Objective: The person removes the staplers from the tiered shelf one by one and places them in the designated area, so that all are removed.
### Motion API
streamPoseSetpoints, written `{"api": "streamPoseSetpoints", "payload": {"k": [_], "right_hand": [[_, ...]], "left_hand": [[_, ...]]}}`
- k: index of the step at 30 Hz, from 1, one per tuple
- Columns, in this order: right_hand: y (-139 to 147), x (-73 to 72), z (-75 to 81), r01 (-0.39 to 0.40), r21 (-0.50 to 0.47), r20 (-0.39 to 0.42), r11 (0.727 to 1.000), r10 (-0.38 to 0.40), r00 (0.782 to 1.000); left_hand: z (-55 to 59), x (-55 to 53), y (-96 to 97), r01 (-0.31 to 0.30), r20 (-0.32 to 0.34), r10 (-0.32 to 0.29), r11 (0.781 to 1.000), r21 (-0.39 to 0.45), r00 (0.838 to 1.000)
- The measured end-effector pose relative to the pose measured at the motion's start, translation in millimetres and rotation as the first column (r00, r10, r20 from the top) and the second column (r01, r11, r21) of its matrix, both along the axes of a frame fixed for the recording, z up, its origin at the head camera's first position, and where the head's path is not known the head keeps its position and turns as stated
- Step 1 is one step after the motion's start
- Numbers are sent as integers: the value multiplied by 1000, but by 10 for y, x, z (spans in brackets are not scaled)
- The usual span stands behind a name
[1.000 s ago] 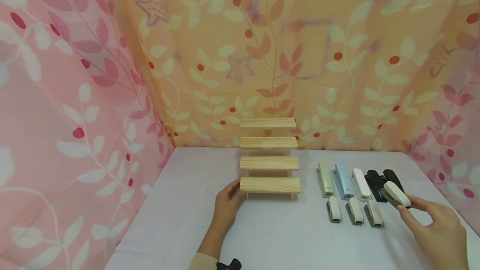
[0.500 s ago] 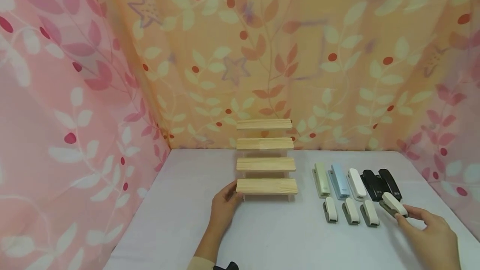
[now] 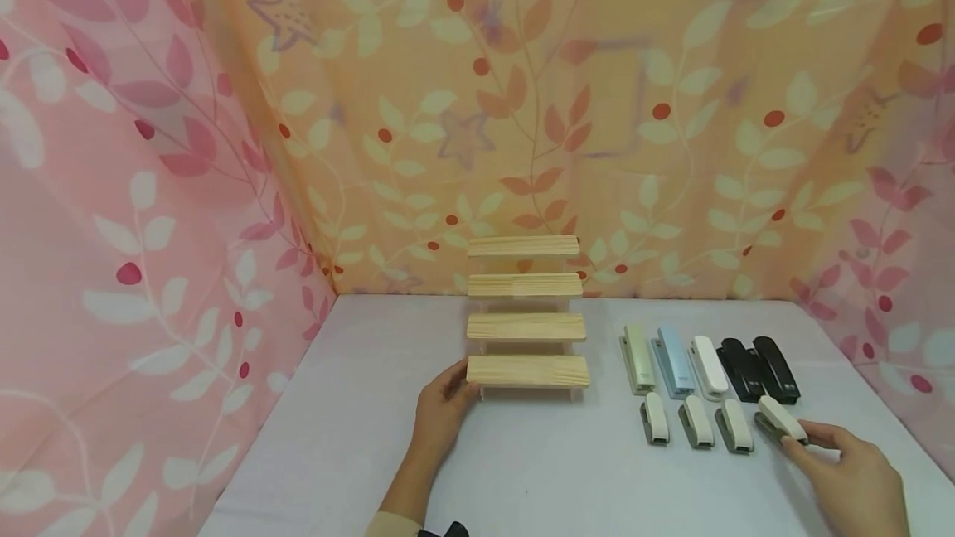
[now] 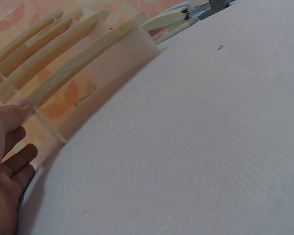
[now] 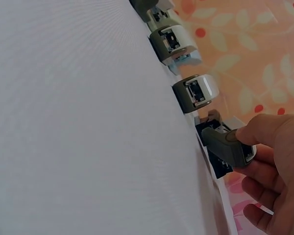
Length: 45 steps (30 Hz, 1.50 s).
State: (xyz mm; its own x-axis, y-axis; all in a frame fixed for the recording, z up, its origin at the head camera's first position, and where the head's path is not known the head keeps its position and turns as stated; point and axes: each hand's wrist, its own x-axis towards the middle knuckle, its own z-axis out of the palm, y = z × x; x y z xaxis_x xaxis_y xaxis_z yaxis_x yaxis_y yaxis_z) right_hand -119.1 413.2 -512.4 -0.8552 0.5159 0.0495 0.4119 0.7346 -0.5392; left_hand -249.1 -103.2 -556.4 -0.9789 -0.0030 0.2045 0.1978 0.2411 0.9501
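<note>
At the left end of a tiered wooden stand (image 3: 528,371), my left hand (image 3: 440,413) holds the lowest board. The left wrist view shows the thumb (image 4: 12,115) at the board's corner, other fingers curled below. My right hand (image 3: 854,471) pinches a small white-and-grey stapler (image 3: 782,419) between thumb and fingers. In the right wrist view this stapler (image 5: 228,147) is tilted, its grey base towards the camera. It is close over the table, at the right end of a front row of matching small staplers (image 3: 734,426).
Behind the small staplers stands a row of longer ones: light green (image 3: 637,359), light blue (image 3: 675,361), white (image 3: 709,367) and black (image 3: 778,370). A white cloth covers the table (image 3: 567,471). Patterned curtains (image 3: 418,147) hang behind and at the sides.
My right hand has lowered the small stapler from in front of the black staplers towards the table, in line with the front row. My left hand keeps its place on the stand.
</note>
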Motion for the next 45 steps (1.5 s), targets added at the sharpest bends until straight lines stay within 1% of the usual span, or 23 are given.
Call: {"api": "streamPoseSetpoints", "payload": {"k": [5, 8, 11, 13, 17, 20, 25, 28, 33, 35, 38, 41, 43, 45], "right_hand": [[-1, -26, -57, 72, -63, 74, 995, -67, 995], [2, -41, -88, 84, -76, 68, 994, -79, 995], [1, -63, -104, 70, -65, 31, 995, -68, 997], [-4, -80, -113, 58, -65, 21, 996, -57, 998], [0, -115, -126, 40, -74, 46, 996, -37, 998], [12, -121, -141, 24, -75, 72, 997, -19, 997], [36, -127, -168, -4, -59, 57, 998, 8, 998], [47, -146, -189, -3, -51, 50, 999, 6, 999], [67, -143, -222, -8, -51, 60, 999, 11, 998], [85, -135, -225, -26, -39, 51, 999, 28, 998], [107, -125, -217, -78, -20, 31, 997, 79, 996], [107, -98, -191, -123, -16, 37, 992, 123, 992], [87, -72, -161, -108, -38, 52, 993, 110, 993], [62, -50, -124, -73, -62, 46, 995, 76, 996]], "left_hand": [[-3, -19, 5, -9, 0, 9, 1000, -15, 1000], [2, -33, 7, -16, 1, 16, 1000, -19, 1000], [25, -38, 10, -25, 8, 25, 1000, -17, 1000], [47, -36, 13, -34, 16, 34, 999, -12, 999], [73, -34, 13, -36, 21, 36, 999, 2, 999], [68, -33, 7, -34, 23, 34, 999, 5, 999], [56, -29, -5, -34, 20, 34, 999, 5, 999], [52, -29, -11, -39, 9, 39, 999, -4, 999], [52, -10, -13, -46, 21, 47, 999, -27, 999], [57, -9, -10, -40, 21, 40, 999, -30, 999], [70, -10, -8, -44, 17, 45, 998, -34, 999], [80, -8, -1, -57, 30, 58, 997, -42, 998], [90, 1, 6, -52, 45, 54, 998, -41, 998], [103, 13, 9, -39, 68, 41, 999, -26, 997]]}}
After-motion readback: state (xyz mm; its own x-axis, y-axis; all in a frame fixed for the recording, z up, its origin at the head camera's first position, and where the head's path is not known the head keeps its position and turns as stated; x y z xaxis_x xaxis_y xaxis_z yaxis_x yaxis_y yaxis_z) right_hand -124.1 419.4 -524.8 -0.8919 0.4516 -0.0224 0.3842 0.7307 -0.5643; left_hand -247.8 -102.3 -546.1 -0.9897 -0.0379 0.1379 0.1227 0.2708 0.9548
